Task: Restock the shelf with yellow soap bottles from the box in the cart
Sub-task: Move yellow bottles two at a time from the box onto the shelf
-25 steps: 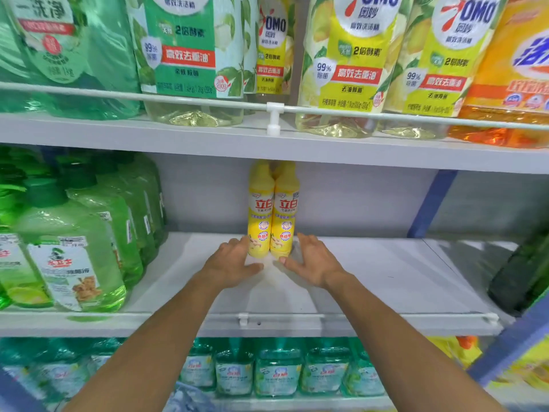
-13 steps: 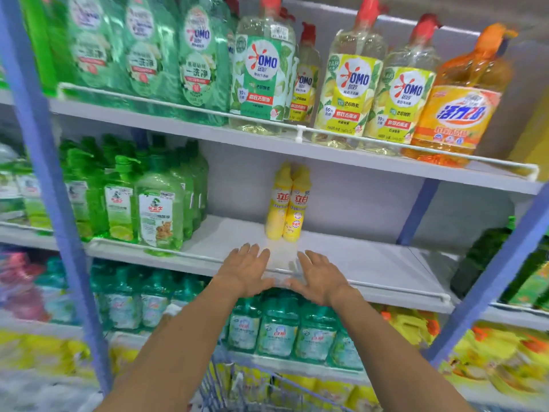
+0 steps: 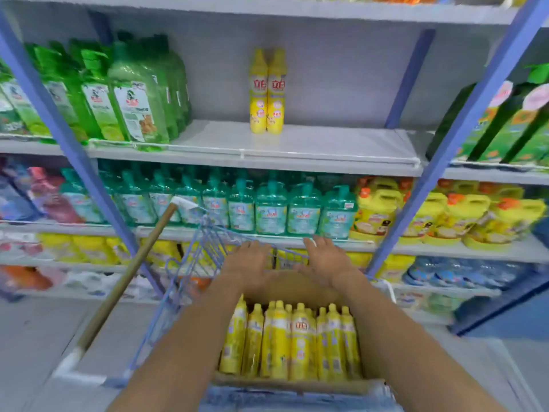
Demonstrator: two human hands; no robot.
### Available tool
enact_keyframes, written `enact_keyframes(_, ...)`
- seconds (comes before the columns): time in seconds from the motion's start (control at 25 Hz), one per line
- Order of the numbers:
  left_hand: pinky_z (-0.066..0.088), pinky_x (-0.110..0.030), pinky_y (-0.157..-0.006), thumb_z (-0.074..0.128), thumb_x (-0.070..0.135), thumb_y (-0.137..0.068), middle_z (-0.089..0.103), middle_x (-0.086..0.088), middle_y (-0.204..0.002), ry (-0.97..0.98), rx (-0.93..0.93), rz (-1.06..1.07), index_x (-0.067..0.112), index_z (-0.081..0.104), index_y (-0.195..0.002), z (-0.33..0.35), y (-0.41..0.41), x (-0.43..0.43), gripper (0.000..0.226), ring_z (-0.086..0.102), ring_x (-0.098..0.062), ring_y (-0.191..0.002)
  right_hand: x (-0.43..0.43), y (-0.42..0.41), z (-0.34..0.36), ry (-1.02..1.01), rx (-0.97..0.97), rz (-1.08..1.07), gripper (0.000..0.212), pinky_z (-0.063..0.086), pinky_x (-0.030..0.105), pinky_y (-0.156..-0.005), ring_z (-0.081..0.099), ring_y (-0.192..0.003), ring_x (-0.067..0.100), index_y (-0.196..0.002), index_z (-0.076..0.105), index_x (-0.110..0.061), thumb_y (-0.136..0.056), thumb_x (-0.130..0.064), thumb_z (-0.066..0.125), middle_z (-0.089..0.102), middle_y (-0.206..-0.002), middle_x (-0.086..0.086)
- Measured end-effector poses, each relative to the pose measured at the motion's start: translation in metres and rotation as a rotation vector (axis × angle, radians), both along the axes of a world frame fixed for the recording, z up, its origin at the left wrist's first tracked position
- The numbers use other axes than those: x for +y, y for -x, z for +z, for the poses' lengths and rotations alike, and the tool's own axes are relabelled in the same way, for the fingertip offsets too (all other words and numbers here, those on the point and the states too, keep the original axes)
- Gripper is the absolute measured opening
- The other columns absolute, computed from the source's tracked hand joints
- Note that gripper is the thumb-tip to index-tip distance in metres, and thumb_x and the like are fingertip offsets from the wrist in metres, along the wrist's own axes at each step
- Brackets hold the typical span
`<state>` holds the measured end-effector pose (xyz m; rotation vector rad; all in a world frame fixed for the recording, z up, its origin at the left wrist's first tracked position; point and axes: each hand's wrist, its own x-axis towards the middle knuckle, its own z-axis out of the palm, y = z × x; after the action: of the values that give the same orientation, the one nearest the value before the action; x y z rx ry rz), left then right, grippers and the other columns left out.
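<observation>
Two yellow soap bottles [image 3: 267,90] stand side by side at the back of the grey shelf [image 3: 326,144]. Below me a cardboard box [image 3: 297,289] sits in the blue wire cart [image 3: 205,245], holding several yellow soap bottles [image 3: 294,340] lying with caps pointing away from me. My left hand [image 3: 248,263] and my right hand [image 3: 325,260] hover over the far end of the box, fingers straight and spread, holding nothing.
Green bottles [image 3: 130,93] fill the shelf's left part; dark green bottles [image 3: 505,120] stand on the right. Teal pump bottles [image 3: 267,209] and yellow jugs [image 3: 430,215] line the shelf below. A wooden stick [image 3: 130,278] leans by the cart. Blue uprights [image 3: 445,150] frame the bay.
Both hands have left the two bottles on the shelf and dropped down to the box in the cart. My view has pulled back and tilted down.
</observation>
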<state>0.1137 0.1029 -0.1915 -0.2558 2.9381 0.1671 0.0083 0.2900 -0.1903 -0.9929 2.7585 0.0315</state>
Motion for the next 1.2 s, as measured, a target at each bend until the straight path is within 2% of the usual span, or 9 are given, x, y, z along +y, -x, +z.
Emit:
enact_keyframes(0.2, 0.039, -0.048, -0.105, 0.051, 0.064, -0.091, 0.046, -0.009, -0.146, -0.09, -0.219, 0.049, 0.018, 0.036, -0.146, -0.091, -0.037, 0.022, 0.073, 0.041, -0.031, -0.136, 0.028, -0.03, -0.093, -0.097, -0.193, -0.06, 0.08, 0.039, 0.053, -0.112, 0.028, -0.146, 0.038, -0.158, 0.021, -0.014, -0.097, -0.06, 0.049, 0.024, -0.162, 0.014)
enact_keyframes(0.32, 0.041, -0.048, -0.106, 0.048, 0.063, -0.095, 0.038, -0.011, -0.153, -0.136, -0.345, 0.051, 0.016, 0.029, -0.152, -0.136, -0.045, 0.019, 0.077, 0.036, -0.032, -0.141, 0.031, -0.04, -0.138, -0.152, -0.298, -0.072, 0.08, 0.042, 0.049, -0.109, 0.03, -0.144, 0.036, -0.159, 0.018, -0.013, -0.099, -0.06, 0.045, 0.027, -0.16, 0.014)
enact_keyframes(0.4, 0.041, -0.05, -0.107, 0.048, 0.062, -0.095, 0.035, -0.013, -0.156, -0.154, -0.391, 0.056, 0.015, 0.025, -0.155, -0.158, -0.043, 0.015, 0.079, 0.034, -0.034, -0.143, 0.029, -0.041, -0.161, -0.193, -0.337, -0.091, 0.08, 0.04, 0.048, -0.112, 0.025, -0.149, 0.035, -0.16, 0.017, -0.013, -0.101, -0.06, 0.042, 0.022, -0.164, 0.014)
enact_keyframes(0.56, 0.042, -0.049, -0.108, 0.048, 0.059, -0.097, 0.039, -0.014, -0.153, -0.15, -0.423, 0.007, 0.012, 0.029, -0.153, -0.194, -0.015, 0.007, 0.076, 0.038, -0.033, -0.14, 0.021, -0.028, -0.195, -0.243, -0.423, -0.187, 0.08, 0.036, 0.05, -0.115, 0.016, -0.154, 0.035, -0.161, 0.015, -0.012, -0.102, -0.059, 0.042, 0.017, -0.167, 0.014)
enact_keyframes(0.72, 0.045, -0.05, -0.104, 0.049, 0.057, -0.096, 0.04, -0.013, -0.151, -0.187, -0.471, -0.014, 0.011, 0.035, -0.148, -0.245, 0.02, 0.01, 0.071, 0.04, -0.035, -0.137, 0.015, -0.009, -0.241, -0.223, -0.443, -0.251, 0.074, 0.041, 0.05, -0.11, 0.024, -0.15, 0.036, -0.157, 0.022, -0.011, -0.102, -0.056, 0.044, 0.028, -0.161, 0.015)
enact_keyframes(0.84, 0.045, -0.048, -0.101, 0.051, 0.057, -0.096, 0.038, -0.016, -0.153, -0.205, -0.517, 0.0, 0.007, 0.035, -0.147, -0.279, 0.034, 0.026, 0.073, 0.042, -0.035, -0.136, 0.015, -0.001, -0.273, -0.23, -0.482, -0.267, 0.07, 0.04, 0.049, -0.11, 0.031, -0.145, 0.037, -0.154, 0.028, -0.01, -0.102, -0.053, 0.046, 0.032, -0.157, 0.016)
enact_keyframes(0.96, 0.049, -0.046, -0.097, 0.06, 0.051, -0.094, 0.044, -0.023, -0.147, -0.293, -0.503, 0.168, -0.002, 0.037, -0.142, -0.307, 0.043, 0.042, 0.075, 0.049, -0.036, -0.13, 0.015, 0.003, -0.302, -0.174, -0.519, -0.303, 0.069, 0.036, 0.045, -0.111, 0.04, -0.138, 0.037, -0.151, 0.03, -0.005, -0.101, -0.047, 0.052, 0.04, -0.152, 0.017)
enact_keyframes(1.04, 0.05, -0.044, -0.094, 0.066, 0.044, -0.093, 0.051, -0.023, -0.138, -0.386, -0.442, 0.318, -0.005, 0.038, -0.138, -0.321, 0.045, 0.052, 0.072, 0.055, -0.037, -0.124, 0.014, 0.006, -0.316, -0.12, -0.498, -0.321, 0.073, 0.039, 0.044, -0.107, 0.046, -0.132, 0.037, -0.15, 0.03, -0.005, -0.098, -0.047, 0.059, 0.046, -0.145, 0.018)
enact_keyframes(1.2, 0.049, -0.039, -0.091, 0.078, 0.04, -0.083, 0.054, -0.019, -0.132, -0.551, -0.342, 0.627, -0.003, 0.041, -0.138, -0.339, 0.051, 0.065, 0.079, 0.056, -0.035, -0.122, 0.013, 0.02, -0.337, 0.053, -0.608, -0.495, 0.082, 0.045, 0.04, -0.099, 0.051, -0.127, 0.034, -0.142, 0.044, -0.007, -0.081, -0.049, 0.079, 0.051, -0.137, 0.016)
